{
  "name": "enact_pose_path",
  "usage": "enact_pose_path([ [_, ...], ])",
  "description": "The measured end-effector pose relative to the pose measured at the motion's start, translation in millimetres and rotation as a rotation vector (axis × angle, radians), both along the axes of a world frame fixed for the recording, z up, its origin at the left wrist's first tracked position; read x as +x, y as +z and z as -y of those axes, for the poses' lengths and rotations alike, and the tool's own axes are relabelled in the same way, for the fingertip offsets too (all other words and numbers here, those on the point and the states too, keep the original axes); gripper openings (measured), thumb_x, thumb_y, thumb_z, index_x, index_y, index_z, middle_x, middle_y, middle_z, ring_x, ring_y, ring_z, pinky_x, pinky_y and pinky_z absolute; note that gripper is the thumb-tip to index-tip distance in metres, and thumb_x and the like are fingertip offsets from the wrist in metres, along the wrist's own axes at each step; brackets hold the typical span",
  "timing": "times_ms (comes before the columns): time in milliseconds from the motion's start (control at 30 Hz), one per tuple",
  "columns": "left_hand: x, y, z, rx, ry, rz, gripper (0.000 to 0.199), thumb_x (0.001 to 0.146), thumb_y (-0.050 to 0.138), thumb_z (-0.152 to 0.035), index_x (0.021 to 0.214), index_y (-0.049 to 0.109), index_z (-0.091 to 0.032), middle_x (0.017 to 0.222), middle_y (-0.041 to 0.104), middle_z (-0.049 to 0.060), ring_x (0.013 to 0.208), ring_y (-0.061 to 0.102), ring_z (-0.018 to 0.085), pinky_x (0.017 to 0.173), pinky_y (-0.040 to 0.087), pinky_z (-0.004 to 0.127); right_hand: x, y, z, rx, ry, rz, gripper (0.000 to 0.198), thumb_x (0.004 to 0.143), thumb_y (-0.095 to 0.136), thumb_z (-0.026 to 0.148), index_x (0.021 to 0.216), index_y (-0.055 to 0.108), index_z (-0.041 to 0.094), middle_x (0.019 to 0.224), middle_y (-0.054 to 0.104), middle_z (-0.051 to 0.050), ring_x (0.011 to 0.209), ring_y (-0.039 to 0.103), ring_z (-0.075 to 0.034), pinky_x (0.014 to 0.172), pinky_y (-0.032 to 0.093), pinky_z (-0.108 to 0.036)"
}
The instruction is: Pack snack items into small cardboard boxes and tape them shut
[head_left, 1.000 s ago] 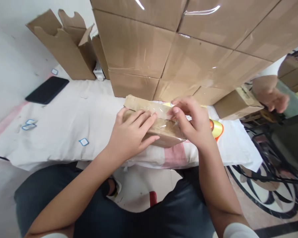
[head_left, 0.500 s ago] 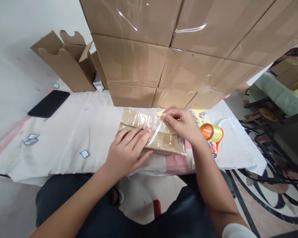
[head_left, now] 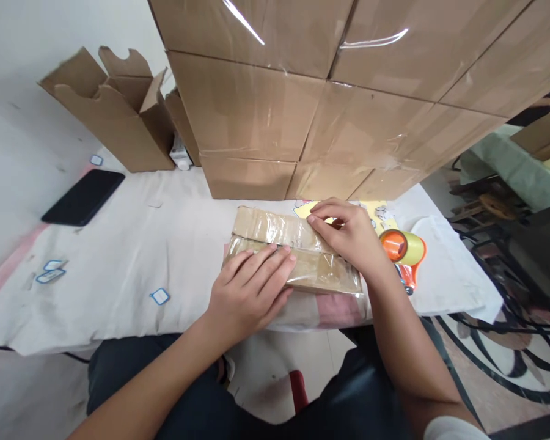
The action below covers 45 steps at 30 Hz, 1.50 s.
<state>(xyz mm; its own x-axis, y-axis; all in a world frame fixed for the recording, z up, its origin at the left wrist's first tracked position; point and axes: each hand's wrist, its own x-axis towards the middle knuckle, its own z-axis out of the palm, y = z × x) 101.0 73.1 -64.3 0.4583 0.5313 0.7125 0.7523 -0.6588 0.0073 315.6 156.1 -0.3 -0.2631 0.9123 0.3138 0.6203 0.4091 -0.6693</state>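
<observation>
Flat brown parcel (head_left: 297, 256) lying on the white-covered bench (head_left: 119, 256), just in front of the stack of taped cartons (head_left: 330, 104), long axis running left to right and tilted a little away at the left end. Wrapped all over in clear glossy tape, wrinkled in places, with a raised seam along its length.

Left hand (head_left: 252, 293) resting palm-down on the near left part of the parcel, fingers (head_left: 275, 266) stretched flat and slightly fanned, tips touching the seam, gripping nothing. Right hand (head_left: 348, 235) over the far right part, fingers (head_left: 318, 223) curled and drawn together at the tips, pressing or pinching at the tape on the top face; whether a loose tape end is held cannot be told. Parcel directly beneath both hands, reaching left of the left fingertips and right under the right wrist; both hands in contact, neither clearly nearer.

Orange tape dispenser (head_left: 406, 253) with a yellowish roll just right of the right hand, close to the parcel's right end. Open empty carton (head_left: 114, 116) far left at the back, dark phone (head_left: 83, 197) well apart on the left, small blue-edged labels (head_left: 159, 296) scattered on the cloth.
</observation>
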Motion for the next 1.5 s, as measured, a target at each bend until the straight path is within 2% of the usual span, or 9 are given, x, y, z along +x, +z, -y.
enact_pose_path([
  [333,-2.0,-12.7,1.4,0.036,-0.009,0.005,0.038,0.092,0.062,-0.026,0.130,0.066,-0.028,0.139,0.067,0.002,0.126,0.060,0.020,0.114,0.031,0.038,3.0,0.1,-7.2,-0.302,-0.141,-0.064,0.034,0.083,0.067,0.039,0.059,0.064,0.016,0.054,0.049,0.004,0.055,0.042,-0.010,0.056,0.032,-0.028],
  [467,1.2,-25.7,5.7,0.119,0.016,0.114,0.037,0.092,0.062,-0.019,0.126,0.069,-0.033,0.131,0.071,0.002,0.133,0.054,0.020,0.122,0.020,0.042,8.1,-14.9,5.2,-0.015,-0.301,-0.331,0.031,0.088,0.063,0.036,0.062,0.058,0.019,0.065,0.063,0.000,0.067,0.059,-0.015,0.069,0.046,-0.029],
  [533,3.1,-34.3,8.5,0.153,0.030,0.154,0.036,0.093,0.060,-0.016,0.122,0.071,-0.034,0.128,0.073,0.002,0.136,0.051,0.020,0.124,0.014,0.046,16.8,-29.6,22.2,0.112,-0.257,-0.423,0.025,0.093,0.057,0.035,0.074,0.062,0.020,0.085,0.073,-0.004,0.087,0.068,-0.019,0.084,0.052,-0.034],
  [700,10.9,-59.1,8.6,0.230,0.076,0.170,0.038,0.091,0.058,-0.011,0.117,0.074,-0.033,0.125,0.074,0.005,0.150,0.037,0.022,0.125,0.008,0.053,64.5,-66.9,76.1,0.308,-0.074,-0.149,0.030,0.100,0.044,0.028,0.125,0.061,0.023,0.147,0.057,-0.013,0.139,0.052,-0.027,0.112,0.043,-0.053],
  [900,22.0,-74.8,4.6,0.199,-0.015,0.132,0.038,0.083,0.071,-0.016,0.120,0.071,-0.027,0.120,0.076,0.007,0.143,0.047,0.024,0.126,0.011,0.050,151.0,-61.2,85.0,0.664,-0.499,-0.026,0.025,0.090,0.063,0.024,0.114,0.063,0.022,0.119,0.068,-0.014,0.115,0.065,-0.031,0.099,0.052,-0.054],
  [1000,21.7,-69.7,-3.1,0.281,-0.028,0.144,0.049,0.079,0.077,-0.022,0.126,0.064,-0.025,0.138,0.065,0.012,0.147,0.042,0.029,0.124,0.017,0.053,170.0,-55.7,76.8,0.553,-0.387,-0.050,0.028,0.092,0.062,0.030,0.119,0.061,0.023,0.116,0.068,-0.012,0.112,0.066,-0.029,0.098,0.054,-0.051],
  [1167,22.3,-40.2,-24.2,0.196,-0.172,0.058,0.045,0.087,0.061,-0.026,0.132,0.059,-0.019,0.130,0.069,0.016,0.131,0.058,0.031,0.120,0.024,0.055,126.7,-54.3,77.7,0.191,0.258,0.138,0.094,0.084,0.069,0.061,0.158,0.026,0.022,0.159,0.036,-0.021,0.147,0.037,-0.038,0.115,0.040,-0.057],
  [1267,27.3,-25.8,-31.6,0.100,-0.210,0.016,0.038,0.089,0.052,-0.023,0.126,0.062,-0.018,0.119,0.072,0.015,0.119,0.064,0.029,0.107,0.040,0.047,95.0,-52.0,80.3,0.075,0.250,0.177,0.112,0.076,0.075,0.064,0.161,0.018,0.021,0.162,0.020,-0.026,0.148,0.032,-0.045,0.110,0.044,-0.060],
  [1500,29.3,-6.0,-36.5,0.029,-0.196,-0.148,0.044,0.088,0.045,-0.026,0.128,0.063,-0.020,0.120,0.070,0.014,0.112,0.064,0.029,0.096,0.040,0.041,72.6,-57.9,90.6,0.011,0.114,0.092,0.127,0.061,0.085,0.061,0.162,0.016,0.029,0.165,0.007,-0.025,0.140,0.036,-0.053,0.098,0.048,-0.064],
])
